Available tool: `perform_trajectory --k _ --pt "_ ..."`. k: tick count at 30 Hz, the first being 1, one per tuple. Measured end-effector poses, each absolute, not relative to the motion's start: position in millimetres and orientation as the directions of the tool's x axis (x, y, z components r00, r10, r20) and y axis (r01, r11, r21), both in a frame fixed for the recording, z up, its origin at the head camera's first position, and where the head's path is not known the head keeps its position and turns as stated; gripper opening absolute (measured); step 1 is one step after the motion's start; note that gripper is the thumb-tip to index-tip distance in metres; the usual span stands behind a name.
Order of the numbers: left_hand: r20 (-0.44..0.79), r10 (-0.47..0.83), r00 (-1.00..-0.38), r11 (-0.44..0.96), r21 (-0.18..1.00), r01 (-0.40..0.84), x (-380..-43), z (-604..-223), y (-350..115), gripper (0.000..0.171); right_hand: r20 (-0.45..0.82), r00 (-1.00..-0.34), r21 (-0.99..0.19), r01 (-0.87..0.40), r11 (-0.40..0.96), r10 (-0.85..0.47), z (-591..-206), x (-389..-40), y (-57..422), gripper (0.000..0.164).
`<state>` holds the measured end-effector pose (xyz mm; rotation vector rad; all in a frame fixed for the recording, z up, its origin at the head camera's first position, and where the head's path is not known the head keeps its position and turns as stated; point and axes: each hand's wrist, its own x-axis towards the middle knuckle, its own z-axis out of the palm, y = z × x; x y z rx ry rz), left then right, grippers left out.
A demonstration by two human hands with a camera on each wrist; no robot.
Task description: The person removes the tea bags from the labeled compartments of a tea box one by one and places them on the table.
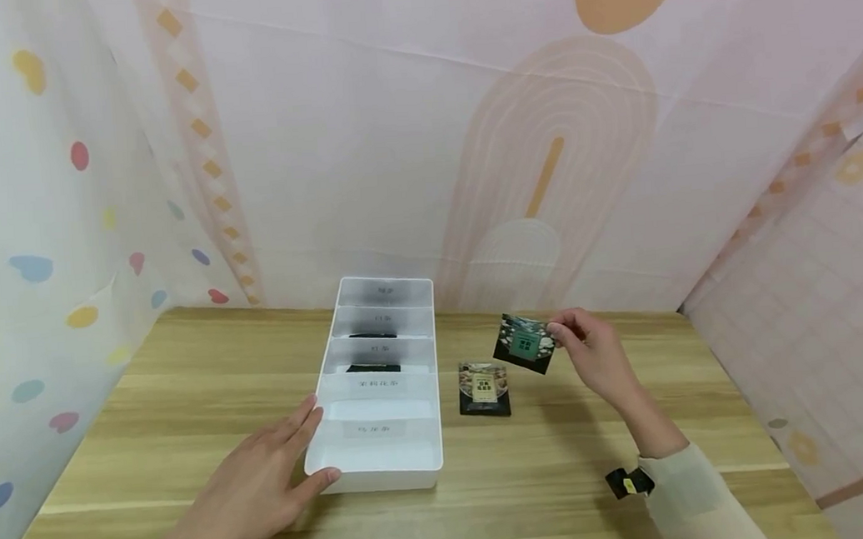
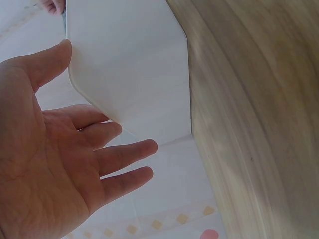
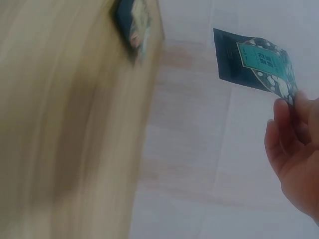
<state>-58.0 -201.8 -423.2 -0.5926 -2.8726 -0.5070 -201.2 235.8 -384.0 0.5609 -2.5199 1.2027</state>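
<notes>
By one corner, my right hand pinches a black tea bag sachet with a green label, between thumb and fingertips. The sachet is raised and tilted, its printed face showing; the right wrist view has it against the pale backdrop. On the wood below and to its left lies a second sachet with a cream label. My left hand rests at the near left corner of a long white divided box, thumb and fingers spread along its rim. In the left wrist view those fingers are loosely extended beside the box wall.
The box has several compartments with labelled dividers; dark sachets show in two middle ones. A patterned cloth backdrop rises behind the wooden table and at both sides. A black strap sits at my right wrist.
</notes>
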Motion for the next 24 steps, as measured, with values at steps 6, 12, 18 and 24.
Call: perform_trajectory --k 6,12,18,24 --pt "0.219 0.353 -0.91 0.865 0.295 0.407 -59.2 -421.0 -201.3 0.076 0.385 -0.901 -0.677 -0.424 0.601 -0.201 -395.4 -201.1 253.0 0.008" --pt "0.21 0.351 -0.912 0.868 0.292 0.402 -59.3 -420.7 -201.5 0.076 0.338 -0.919 -0.68 -0.389 0.621 -0.205 -405.6 -202.6 266.7 0.011" --pt "0.214 0.351 -0.912 0.868 0.289 0.402 -58.8 -422.0 -202.2 0.076 0.283 -0.933 -0.692 -0.359 0.626 -0.223 -415.5 -205.9 275.6 0.013" --pt "0.208 0.347 -0.915 0.87 0.294 0.396 -58.0 -422.2 -201.6 0.076 0.253 -0.942 -0.704 -0.336 0.625 -0.221 -424.5 -209.8 282.4 0.012"
